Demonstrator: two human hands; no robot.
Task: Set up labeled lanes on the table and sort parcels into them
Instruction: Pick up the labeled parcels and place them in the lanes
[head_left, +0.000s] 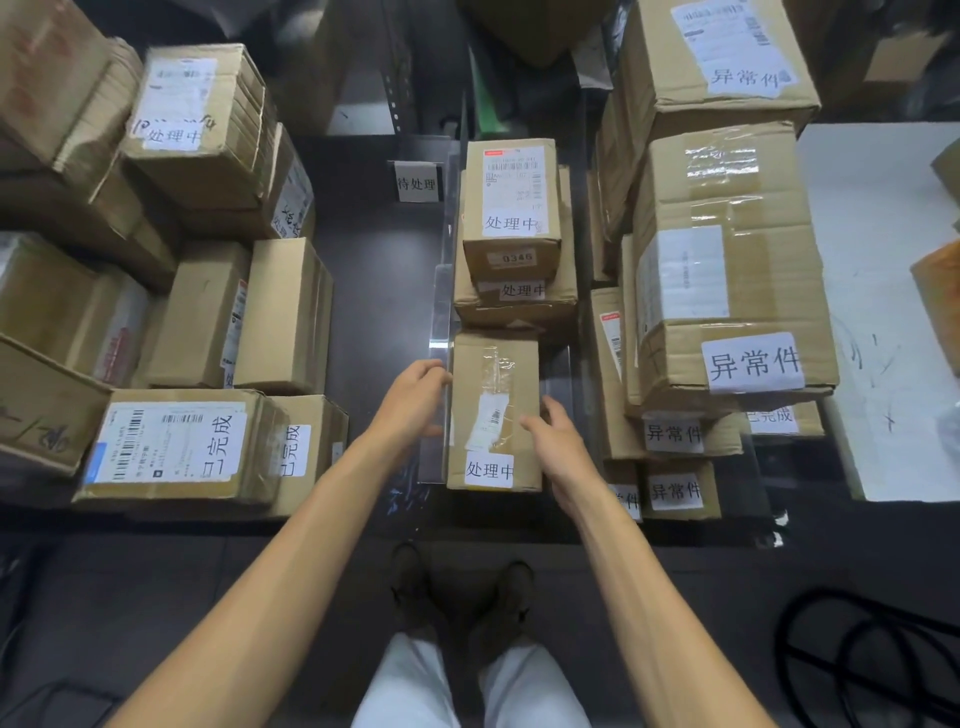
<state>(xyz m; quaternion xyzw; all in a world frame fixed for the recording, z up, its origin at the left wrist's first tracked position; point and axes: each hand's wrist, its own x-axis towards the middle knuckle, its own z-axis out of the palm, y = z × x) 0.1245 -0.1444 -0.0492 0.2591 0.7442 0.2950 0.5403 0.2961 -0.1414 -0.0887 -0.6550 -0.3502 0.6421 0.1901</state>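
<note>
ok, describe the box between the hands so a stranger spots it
On the dark table, take the lane between clear dividers. The box sits at its front end, between left hand and right hand. Unlike the stack behind, it's unstacked.

Dim overall, lit softly from above. Brightest on the white sheet (878, 291) at right; murky over the dark counter (374, 270) and floor (156, 597). Glints on the clear divider (440, 338) and parcel tape (719, 166). Bowed strongly at edges, soft in the corners.
</note>
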